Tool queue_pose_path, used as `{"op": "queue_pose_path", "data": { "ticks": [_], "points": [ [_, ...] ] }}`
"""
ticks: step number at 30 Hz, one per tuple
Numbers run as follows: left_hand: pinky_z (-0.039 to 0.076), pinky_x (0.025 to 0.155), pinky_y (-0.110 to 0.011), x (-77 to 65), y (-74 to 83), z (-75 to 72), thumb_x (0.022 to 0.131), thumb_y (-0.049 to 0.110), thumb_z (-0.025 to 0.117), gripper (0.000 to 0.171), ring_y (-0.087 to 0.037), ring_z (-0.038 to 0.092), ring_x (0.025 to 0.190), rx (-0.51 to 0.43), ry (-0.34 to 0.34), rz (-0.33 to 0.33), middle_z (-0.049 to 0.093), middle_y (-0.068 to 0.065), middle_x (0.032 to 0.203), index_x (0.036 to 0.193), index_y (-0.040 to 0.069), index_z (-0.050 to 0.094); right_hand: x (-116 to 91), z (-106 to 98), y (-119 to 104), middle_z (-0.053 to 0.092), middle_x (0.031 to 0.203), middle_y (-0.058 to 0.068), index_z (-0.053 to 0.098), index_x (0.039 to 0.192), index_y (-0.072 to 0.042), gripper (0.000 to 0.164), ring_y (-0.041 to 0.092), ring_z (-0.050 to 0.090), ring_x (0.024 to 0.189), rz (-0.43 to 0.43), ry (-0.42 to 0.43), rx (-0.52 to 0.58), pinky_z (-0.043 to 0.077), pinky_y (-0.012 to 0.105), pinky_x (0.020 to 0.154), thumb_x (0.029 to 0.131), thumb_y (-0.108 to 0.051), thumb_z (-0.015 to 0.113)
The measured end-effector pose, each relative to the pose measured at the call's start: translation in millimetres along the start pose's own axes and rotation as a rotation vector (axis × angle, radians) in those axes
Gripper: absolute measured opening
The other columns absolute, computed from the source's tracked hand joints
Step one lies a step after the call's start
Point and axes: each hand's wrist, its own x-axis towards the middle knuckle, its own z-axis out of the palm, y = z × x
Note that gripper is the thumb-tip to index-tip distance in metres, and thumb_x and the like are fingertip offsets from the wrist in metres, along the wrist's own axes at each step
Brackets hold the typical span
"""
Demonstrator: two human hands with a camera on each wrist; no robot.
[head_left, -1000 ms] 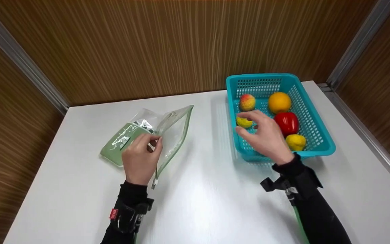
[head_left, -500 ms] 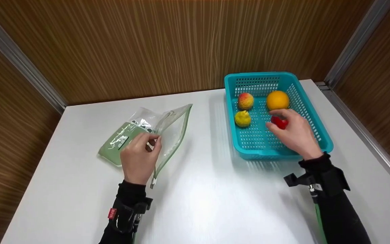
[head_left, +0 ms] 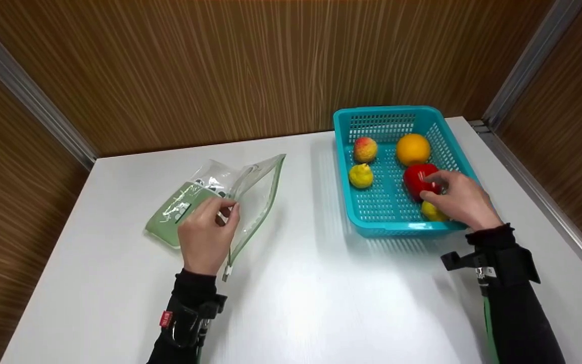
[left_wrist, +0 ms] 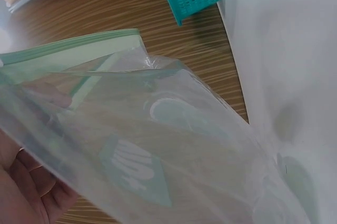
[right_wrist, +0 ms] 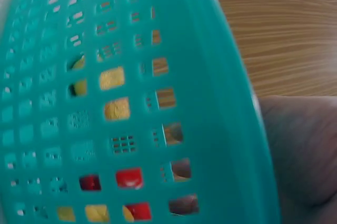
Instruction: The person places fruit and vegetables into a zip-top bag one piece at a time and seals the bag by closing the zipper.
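My left hand [head_left: 207, 235] pinches the edge of a clear zip bag [head_left: 258, 202] with a green rim. The bag lies with its mouth held apart; its green-printed part [head_left: 177, 215] rests on the table. In the left wrist view, the clear bag [left_wrist: 184, 129] fills most of the picture. My right hand [head_left: 460, 199] is over the right front of the teal basket [head_left: 387, 228], thumb and forefinger apart, right at a shiny red fruit [head_left: 417, 179]. A yellow fruit [head_left: 432, 211] is partly hidden under this hand.
The basket also holds an orange [head_left: 413, 149], a red-and-yellow peach [head_left: 365, 149] and a yellow knobbly fruit [head_left: 360, 176]. It stands at the back right of a white table [head_left: 311, 293], close to a wood-grain wall [head_left: 220, 71]. More wood-grain panels rise at both sides.
My right hand has moved rightward across the basket, from above the left yellow fruit to the red fruit and the right yellow one. My left hand keeps its pinch on the zip bag.
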Motion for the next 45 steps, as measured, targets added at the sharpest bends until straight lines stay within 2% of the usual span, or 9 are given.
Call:
{"op": "queue_pose_path", "data": {
  "ticks": [5,10,15,19,25,30,36,42,45],
  "points": [
    [0.046,0.051,-0.025,-1.1,1.3,2.5,0.083,0.018,0.07,0.005,-0.013,0.061,0.056,-0.013,-0.014,-0.003,0.067,0.0,0.071,0.083,0.013,0.07,1.9,-5.5,5.7,0.048,0.133,0.026,0.046,0.135,-0.001,0.059,0.037,0.045,0.103,0.033,-0.038,-0.039,0.047,0.031,0.073,0.091,-0.039,0.059],
    [0.046,0.05,-0.026,-0.5,1.3,0.1,0.083,0.018,0.07,0.006,-0.014,0.061,0.056,-0.019,-0.001,-0.012,0.067,-0.001,0.07,0.082,0.012,0.07,8.0,-12.2,-2.2,0.053,0.128,0.026,0.049,0.132,0.0,0.055,0.034,0.049,0.097,0.01,-0.075,-0.12,0.047,0.031,0.069,0.09,-0.034,0.062],
    [0.047,0.051,-0.026,1.2,1.6,-1.8,0.083,0.018,0.07,0.006,-0.013,0.061,0.055,-0.018,0.004,-0.01,0.067,-0.001,0.071,0.082,0.012,0.07,14.5,-19.4,-10.1,0.06,0.113,0.024,0.057,0.122,0.002,0.047,0.031,0.051,0.089,-0.041,-0.139,-0.236,0.045,0.028,0.06,0.086,-0.029,0.065],
    [0.047,0.051,-0.027,0.5,2.2,-0.6,0.083,0.018,0.07,0.006,-0.013,0.061,0.055,-0.02,0.003,-0.004,0.067,-0.001,0.07,0.082,0.012,0.07,18.4,-22.8,-8.4,0.062,0.099,0.018,0.063,0.113,0.001,0.039,0.028,0.051,0.085,-0.085,-0.21,-0.352,0.042,0.029,0.058,0.083,-0.026,0.067],
    [0.047,0.051,-0.027,-1.0,1.7,1.1,0.083,0.018,0.07,0.006,-0.015,0.062,0.055,-0.023,-0.009,-0.004,0.067,-0.001,0.07,0.082,0.012,0.071,22.7,-21.7,-6.2,0.062,0.101,0.016,0.061,0.119,-0.001,0.046,0.029,0.051,0.088,-0.104,-0.367,-0.449,0.043,0.032,0.064,0.083,-0.028,0.069],
    [0.047,0.051,-0.027,0.1,2.2,-0.7,0.083,0.018,0.07,0.006,-0.016,0.061,0.056,-0.019,-0.019,-0.005,0.067,-0.002,0.07,0.083,0.011,0.07,26.4,-19.3,-12.5,0.062,0.105,0.016,0.059,0.123,-0.003,0.05,0.031,0.051,0.092,-0.11,-0.462,-0.512,0.045,0.036,0.071,0.081,-0.028,0.071],
    [0.047,0.051,-0.028,0.1,3.1,-1.5,0.083,0.017,0.07,0.007,-0.016,0.062,0.056,-0.018,-0.023,-0.007,0.067,-0.002,0.07,0.082,0.011,0.07,33.0,-15.9,-20.6,0.062,0.105,0.015,0.056,0.127,-0.004,0.059,0.031,0.051,0.093,-0.108,-0.533,-0.624,0.047,0.041,0.074,0.079,-0.033,0.075],
    [0.047,0.051,-0.027,-1.0,3.2,0.0,0.083,0.017,0.07,0.006,-0.016,0.062,0.057,-0.02,-0.025,0.002,0.067,-0.002,0.07,0.083,0.011,0.07,38.3,-11.4,-20.3,0.061,0.102,0.012,0.053,0.129,-0.007,0.061,0.028,0.052,0.091,-0.062,-0.596,-0.666,0.045,0.032,0.068,0.077,-0.028,0.076],
    [0.047,0.051,-0.027,-1.4,2.5,-0.3,0.083,0.017,0.07,0.006,-0.015,0.062,0.056,-0.018,-0.016,0.006,0.067,-0.002,0.069,0.082,0.011,0.07,40.3,-9.3,-20.5,0.062,0.097,0.009,0.054,0.128,-0.007,0.056,0.025,0.053,0.086,-0.107,-0.618,-0.708,0.047,0.031,0.067,0.078,-0.024,0.074]
  ]
}}
